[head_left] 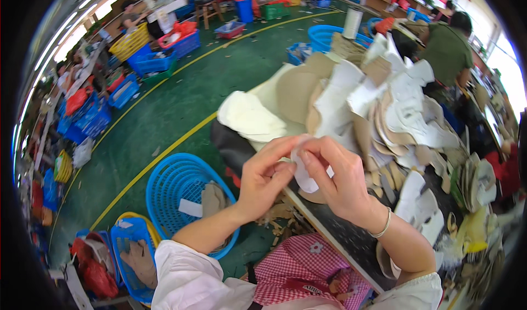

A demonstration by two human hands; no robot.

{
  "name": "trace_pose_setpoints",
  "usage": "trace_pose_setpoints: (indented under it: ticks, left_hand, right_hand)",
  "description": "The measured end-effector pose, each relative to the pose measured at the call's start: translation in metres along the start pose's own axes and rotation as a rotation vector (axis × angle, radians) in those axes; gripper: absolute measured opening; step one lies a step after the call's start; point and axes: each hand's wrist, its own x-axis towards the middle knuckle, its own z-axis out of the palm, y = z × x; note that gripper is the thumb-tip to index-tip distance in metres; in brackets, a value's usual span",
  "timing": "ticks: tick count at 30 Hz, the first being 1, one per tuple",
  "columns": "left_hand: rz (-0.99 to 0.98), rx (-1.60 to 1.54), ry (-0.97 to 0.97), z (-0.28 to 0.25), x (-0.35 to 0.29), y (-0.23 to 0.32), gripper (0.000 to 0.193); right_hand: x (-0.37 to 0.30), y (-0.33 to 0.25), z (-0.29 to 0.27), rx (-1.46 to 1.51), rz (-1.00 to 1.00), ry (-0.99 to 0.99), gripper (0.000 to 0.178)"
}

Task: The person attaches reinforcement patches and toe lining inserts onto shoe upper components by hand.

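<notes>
Both hands pinch one small white cut piece [303, 173] just in front of the heap of cut pieces [379, 112]: left hand [263, 181] and right hand [337, 178] closed on it, seemingly peeling or separating it; a steady pull looks needed.

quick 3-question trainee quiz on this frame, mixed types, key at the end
1. True or false: both the left hand and the right hand pinch the small white cut piece.
2. Which sits on the green floor just left of the left forearm? A) round blue basket B) metal bucket C) wooden crate
3. Fill in: the right wrist wears a thin ____.

Key
1. True: fingertips of both hands meet on it.
2. A: it holds a few flat pieces.
3. Bracelet; the heap of white and tan cut pieces lies beyond the hands on the table.
</notes>
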Motion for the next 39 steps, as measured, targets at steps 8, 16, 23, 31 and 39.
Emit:
trace_pose_setpoints:
  ticks: [8,16,23,31,39]
  left_hand:
    - [0.102,-0.074,-0.214,0.098,-0.007,-0.014,0.022]
    - [0.323,0.133,-0.341,0.146,-0.029,-0.013,0.028]
    - [-0.663,-0.743,-0.327,0.173,-0.029,-0.025,0.019]
    - [-0.173,0.041,-0.012,0.133,0.009,-0.024,0.007]
    - [0.973,0.375,-0.957,0.142,-0.061,0.023,0.014]
  right_hand:
    - [-0.083,-0.004,-0.066,-0.048,0.184,0.123,0.007]
    - [-0.129,-0.016,-0.104,-0.304,0.067,0.296,0.009]
    - [-0.154,-0.009,-0.126,-0.447,-0.089,0.411,0.011]
    - [-0.245,-0.035,-0.120,-0.155,0.033,-0.129,0.010]
    - [-0.263,-0.071,-0.097,1.325,0.879,0.171,0.048]
